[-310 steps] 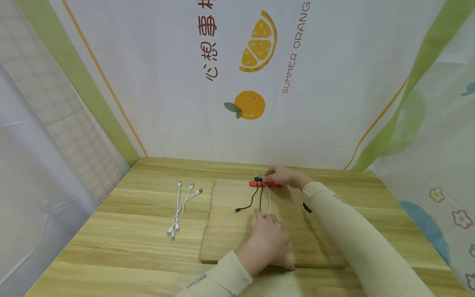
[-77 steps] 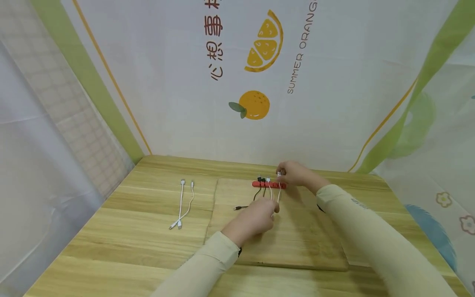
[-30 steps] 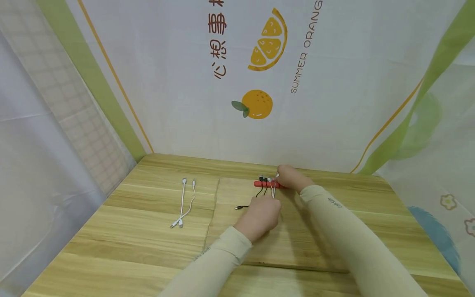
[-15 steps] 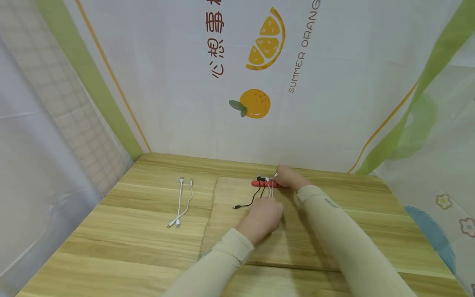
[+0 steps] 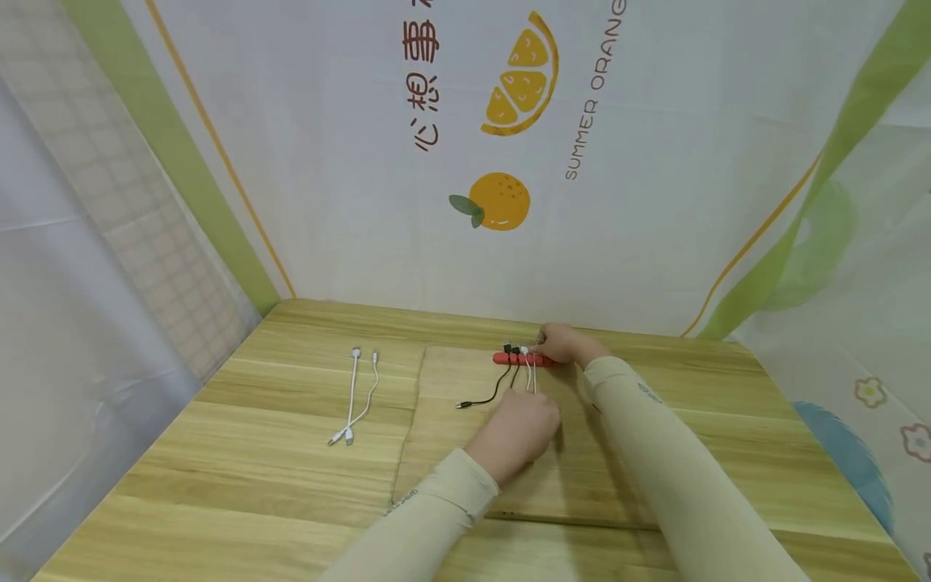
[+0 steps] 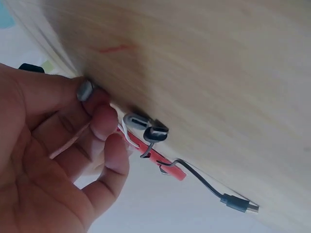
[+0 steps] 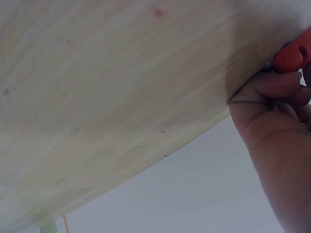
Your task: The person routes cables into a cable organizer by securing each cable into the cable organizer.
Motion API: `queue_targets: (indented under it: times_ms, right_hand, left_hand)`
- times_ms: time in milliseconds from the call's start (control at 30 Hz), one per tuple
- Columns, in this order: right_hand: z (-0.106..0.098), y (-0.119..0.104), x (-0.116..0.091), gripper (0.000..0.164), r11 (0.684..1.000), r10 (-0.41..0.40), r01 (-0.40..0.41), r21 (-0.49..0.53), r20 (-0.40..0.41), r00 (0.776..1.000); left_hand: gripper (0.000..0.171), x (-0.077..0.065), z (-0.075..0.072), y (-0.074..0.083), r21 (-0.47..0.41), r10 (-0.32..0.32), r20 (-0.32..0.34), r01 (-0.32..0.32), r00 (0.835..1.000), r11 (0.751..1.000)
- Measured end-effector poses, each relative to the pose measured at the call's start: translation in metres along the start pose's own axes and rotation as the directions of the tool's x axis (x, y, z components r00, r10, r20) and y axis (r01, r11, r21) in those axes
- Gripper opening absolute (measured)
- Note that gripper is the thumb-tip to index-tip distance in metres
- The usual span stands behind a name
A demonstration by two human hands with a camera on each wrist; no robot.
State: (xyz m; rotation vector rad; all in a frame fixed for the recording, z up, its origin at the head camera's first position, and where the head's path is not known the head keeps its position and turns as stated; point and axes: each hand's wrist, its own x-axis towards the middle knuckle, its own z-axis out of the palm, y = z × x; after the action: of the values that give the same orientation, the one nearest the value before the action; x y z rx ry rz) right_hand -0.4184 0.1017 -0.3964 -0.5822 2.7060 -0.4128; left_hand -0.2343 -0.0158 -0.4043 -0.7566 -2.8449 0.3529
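A red cable clip point(image 5: 501, 358) lies along the board's far edge. Two black cables point(image 5: 491, 398) and a white cable point(image 5: 527, 373) sit in its slots, plug ends beyond it. Another white cable point(image 5: 535, 380) runs straight down from the clip, right of these. My left hand point(image 5: 518, 430) pinches its lower end; in the left wrist view a metal connector point(image 6: 85, 91) shows at the fingertips. At the clip's right part, my right hand point(image 5: 566, 344) pinches the same cable's upper end, mostly hidden by the fingers. In the right wrist view those fingers touch the red clip point(image 7: 290, 58).
Two white cables point(image 5: 352, 396) lie crossed on the wooden table point(image 5: 240, 453), left of the wooden board point(image 5: 444, 453). A white curtain point(image 5: 349, 202) printed with oranges hangs behind the table's far edge.
One of three white cables at the left has come to the clip, between both hands. Lately the left hand has drawn slightly nearer the body; the right hand barely moves.
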Motion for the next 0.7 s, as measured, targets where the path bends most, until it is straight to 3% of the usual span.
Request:
queue_targets:
  times_ms: [100,300,533,700]
  right_hand:
    - [-0.001,0.000,-0.003,0.038,1.000,-0.027,0.027,0.002,0.011,1.000]
    - [0.000,0.002,-0.008,0.041,0.999,-0.045,0.044,0.026,0.025,0.999]
    - [0.000,0.004,-0.009,0.034,0.997,-0.033,0.031,0.072,0.035,0.999]
    - [-0.002,0.004,-0.012,0.035,0.995,-0.047,0.042,0.093,0.046,0.998]
  left_hand:
    - [0.010,-0.003,-0.002,-0.001,-0.018,-0.004,0.025,0.004,1.000,1.000]
    - [0.012,-0.011,-0.004,0.002,-0.021,-0.023,0.004,0.023,1.000,1.000]
    - [0.017,-0.011,-0.011,0.005,-0.036,-0.080,0.091,0.083,0.993,0.996]
    - [0.020,-0.012,-0.013,0.006,-0.034,-0.088,0.093,0.091,0.992,0.995]
